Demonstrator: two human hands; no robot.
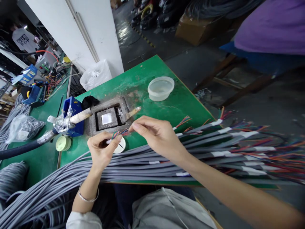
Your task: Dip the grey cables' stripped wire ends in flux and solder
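Green workbench (186, 106), bearing one solder pot (122, 103) and one translucent plastic tub (157, 96). Left hand (102, 149): pinching a cable end (109, 141), its multicoloured wires (122, 132) exposed, before the solder pot. Right hand (158, 135): fingertips at the wire tips, grip uncertain. Grey cables (135, 159): long bundle, beneath both arms.

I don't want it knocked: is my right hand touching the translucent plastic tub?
Apart: the head view shows green tabletop between right hand and translucent plastic tub.
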